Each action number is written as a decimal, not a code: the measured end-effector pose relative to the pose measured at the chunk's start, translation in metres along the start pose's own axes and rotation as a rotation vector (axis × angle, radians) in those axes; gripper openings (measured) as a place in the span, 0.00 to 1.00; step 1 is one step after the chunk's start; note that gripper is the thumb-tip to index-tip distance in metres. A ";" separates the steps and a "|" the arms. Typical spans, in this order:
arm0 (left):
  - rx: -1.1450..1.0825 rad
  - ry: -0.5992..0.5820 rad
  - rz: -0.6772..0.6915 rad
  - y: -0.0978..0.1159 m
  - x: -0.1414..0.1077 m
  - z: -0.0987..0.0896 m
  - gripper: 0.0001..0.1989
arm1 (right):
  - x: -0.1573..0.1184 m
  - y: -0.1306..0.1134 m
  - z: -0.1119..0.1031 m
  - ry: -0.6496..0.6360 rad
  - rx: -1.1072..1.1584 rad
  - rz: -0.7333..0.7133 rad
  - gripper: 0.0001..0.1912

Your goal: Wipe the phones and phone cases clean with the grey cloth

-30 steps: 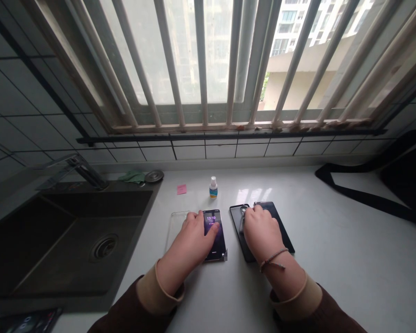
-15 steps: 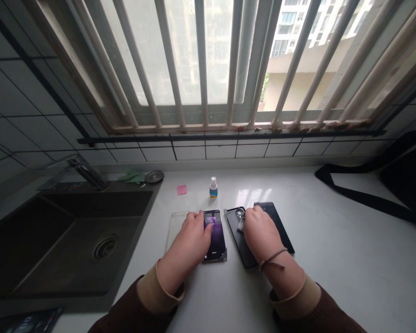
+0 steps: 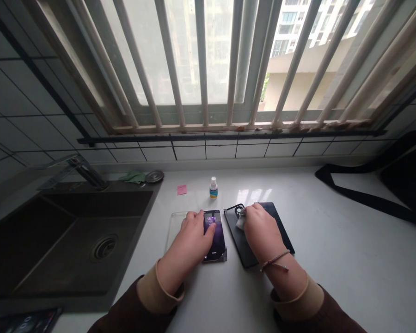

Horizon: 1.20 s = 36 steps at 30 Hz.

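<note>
My left hand [image 3: 196,233] rests over the left side of a phone [image 3: 217,238], thumb and index finger apart on its lit screen showing 13:19. A clear phone case [image 3: 176,221] lies partly under that hand. My right hand [image 3: 261,229] is closed on a small crumpled white-grey wipe [image 3: 241,222], pressed near the camera cutout of a black phone case [image 3: 241,245]. Partly behind my right hand lies a dark, flat, tablet-like device [image 3: 279,226]. A small white-capped bottle [image 3: 213,188] with a blue and orange label stands upright beyond the phone.
On the left is a sink [image 3: 125,259] with a faucet [image 3: 86,171]; a green cloth [image 3: 133,177] and a metal strainer [image 3: 154,176] lie at its back edge. A pink sticky note [image 3: 181,189] lies behind the clear case. A black strap [image 3: 360,192] stretches across the right side.
The black case has shifted slightly left, and more of the wipe shows beside my right hand. My left thumb has moved slightly right across the phone screen.
</note>
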<state>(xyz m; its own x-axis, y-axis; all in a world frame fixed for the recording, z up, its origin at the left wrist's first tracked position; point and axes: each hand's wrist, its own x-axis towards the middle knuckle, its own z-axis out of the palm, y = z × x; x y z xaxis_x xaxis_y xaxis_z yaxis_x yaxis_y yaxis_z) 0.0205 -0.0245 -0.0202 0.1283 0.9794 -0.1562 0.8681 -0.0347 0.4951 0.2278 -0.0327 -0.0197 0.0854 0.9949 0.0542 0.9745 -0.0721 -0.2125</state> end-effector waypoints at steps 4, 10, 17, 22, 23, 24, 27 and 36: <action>-0.050 0.049 0.024 0.001 0.000 -0.001 0.35 | 0.003 0.002 0.004 0.102 0.097 -0.006 0.14; -0.372 0.113 0.126 0.006 -0.002 -0.007 0.28 | 0.004 -0.003 -0.004 0.281 0.498 -0.101 0.14; -1.105 -0.275 -0.006 0.021 -0.013 -0.007 0.24 | -0.002 -0.017 -0.010 0.085 0.939 -0.092 0.13; -1.303 -0.343 -0.165 0.027 -0.016 -0.008 0.21 | 0.001 -0.018 -0.001 -0.330 1.542 0.189 0.19; -1.312 -0.343 -0.164 0.027 -0.015 -0.009 0.20 | 0.002 -0.018 0.000 -0.366 1.629 0.227 0.20; -1.314 -0.339 -0.164 0.027 -0.015 -0.009 0.19 | 0.002 -0.018 0.000 -0.387 1.683 0.244 0.21; -1.297 -0.309 -0.165 0.027 -0.013 -0.010 0.15 | 0.002 -0.016 -0.001 -0.411 1.683 0.226 0.23; -1.312 -0.187 -0.135 0.026 -0.012 -0.010 0.15 | 0.005 -0.010 -0.001 -0.430 1.596 0.139 0.22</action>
<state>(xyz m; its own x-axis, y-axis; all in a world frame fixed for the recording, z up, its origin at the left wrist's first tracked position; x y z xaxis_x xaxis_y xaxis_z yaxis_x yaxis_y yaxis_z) 0.0370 -0.0349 0.0032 0.2334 0.9144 -0.3309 -0.2089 0.3795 0.9013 0.2190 -0.0276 -0.0166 -0.1765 0.9526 -0.2477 -0.2388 -0.2856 -0.9281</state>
